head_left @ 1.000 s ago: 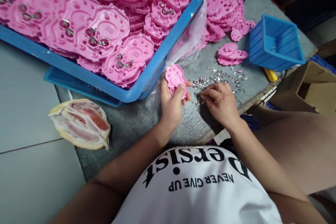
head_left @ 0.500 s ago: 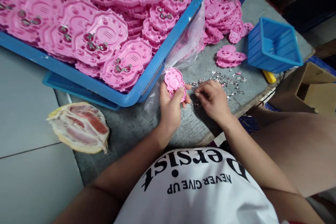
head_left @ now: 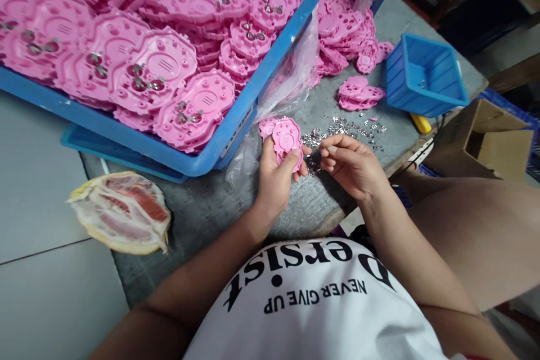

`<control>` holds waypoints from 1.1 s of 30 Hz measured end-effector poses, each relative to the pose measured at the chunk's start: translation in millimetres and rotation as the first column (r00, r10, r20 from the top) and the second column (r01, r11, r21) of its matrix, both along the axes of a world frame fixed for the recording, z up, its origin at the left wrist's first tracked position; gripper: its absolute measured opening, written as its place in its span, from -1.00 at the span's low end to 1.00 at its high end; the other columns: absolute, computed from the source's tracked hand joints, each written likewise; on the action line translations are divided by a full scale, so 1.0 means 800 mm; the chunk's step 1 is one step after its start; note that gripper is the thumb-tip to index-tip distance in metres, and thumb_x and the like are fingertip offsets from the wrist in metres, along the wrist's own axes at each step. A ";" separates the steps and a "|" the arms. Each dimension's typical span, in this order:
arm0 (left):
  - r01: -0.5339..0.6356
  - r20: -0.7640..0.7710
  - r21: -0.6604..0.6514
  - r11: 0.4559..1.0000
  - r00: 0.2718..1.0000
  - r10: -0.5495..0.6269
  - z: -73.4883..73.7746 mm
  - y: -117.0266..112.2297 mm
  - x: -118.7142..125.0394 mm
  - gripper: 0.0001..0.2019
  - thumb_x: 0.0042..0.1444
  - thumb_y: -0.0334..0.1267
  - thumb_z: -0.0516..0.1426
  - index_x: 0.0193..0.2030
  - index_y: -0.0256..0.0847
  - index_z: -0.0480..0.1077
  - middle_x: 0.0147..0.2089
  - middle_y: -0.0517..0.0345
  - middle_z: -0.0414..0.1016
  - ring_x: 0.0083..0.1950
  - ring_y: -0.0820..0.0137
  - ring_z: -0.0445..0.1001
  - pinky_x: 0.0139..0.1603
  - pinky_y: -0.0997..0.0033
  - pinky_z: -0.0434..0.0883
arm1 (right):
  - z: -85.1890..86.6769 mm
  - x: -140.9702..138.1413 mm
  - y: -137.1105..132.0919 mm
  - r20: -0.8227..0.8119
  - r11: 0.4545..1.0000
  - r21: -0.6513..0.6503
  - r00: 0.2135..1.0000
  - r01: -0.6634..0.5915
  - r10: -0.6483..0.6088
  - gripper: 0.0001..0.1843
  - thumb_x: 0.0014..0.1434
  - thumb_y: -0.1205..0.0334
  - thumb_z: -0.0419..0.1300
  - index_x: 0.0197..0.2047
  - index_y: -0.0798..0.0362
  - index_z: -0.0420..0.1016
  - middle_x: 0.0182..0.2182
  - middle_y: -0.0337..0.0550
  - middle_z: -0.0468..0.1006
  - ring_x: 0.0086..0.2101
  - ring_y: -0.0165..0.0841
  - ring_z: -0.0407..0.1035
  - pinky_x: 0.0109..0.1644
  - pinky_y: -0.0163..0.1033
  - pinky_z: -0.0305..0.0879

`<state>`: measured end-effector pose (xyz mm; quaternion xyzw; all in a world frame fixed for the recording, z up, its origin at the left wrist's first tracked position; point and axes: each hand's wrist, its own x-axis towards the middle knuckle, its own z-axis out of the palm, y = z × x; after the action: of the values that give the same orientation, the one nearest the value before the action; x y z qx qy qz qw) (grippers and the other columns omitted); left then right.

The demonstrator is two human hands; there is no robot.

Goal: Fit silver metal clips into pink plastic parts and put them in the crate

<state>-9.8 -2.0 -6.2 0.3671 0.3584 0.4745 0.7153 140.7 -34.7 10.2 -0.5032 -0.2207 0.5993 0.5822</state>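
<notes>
My left hand (head_left: 276, 177) grips a pink plastic plate (head_left: 287, 138) with a scalloped edge, its thumb pressed over the lower part. Just right of it, my right hand (head_left: 352, 166) has thumb and index finger pinched together; whatever is between the fingertips is too small to make out. Small shiny metal pieces (head_left: 340, 126) lie scattered on the grey table beyond the right hand. Another pink part (head_left: 267, 126) shows behind the held plate.
A large blue crate (head_left: 198, 164) at left holds stacked pink plates (head_left: 169, 62) with metal pieces on them. Loose pink parts (head_left: 358, 93) lie by a small blue bin (head_left: 426, 107). A peeled pomelo rind (head_left: 122, 214) lies at left. An open cardboard box (head_left: 498, 146) stands at right.
My right hand has lifted off the metal pieces, turned, and pinched its fingertips together. My left hand still grips the pink plate, now more upright. The whole view has shifted slightly.
</notes>
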 end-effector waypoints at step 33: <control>0.101 -0.026 -0.057 0.993 0.994 -0.103 0.007 -0.009 0.001 -0.70 0.11 -0.27 0.27 -0.09 -0.13 0.27 -0.31 0.26 0.55 -0.57 0.58 0.39 -0.60 0.53 0.19 | -0.003 -0.005 -0.011 0.159 0.997 0.065 0.986 0.033 -0.043 -0.70 -0.17 0.08 0.62 -0.46 0.03 0.66 -0.35 -0.17 0.61 -0.54 -0.52 0.20 -0.51 -0.30 0.10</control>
<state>-9.2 -9.0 -0.4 0.3716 0.3626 0.4218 0.7433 136.3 -43.6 7.8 -0.5354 -0.2756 0.5384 0.5895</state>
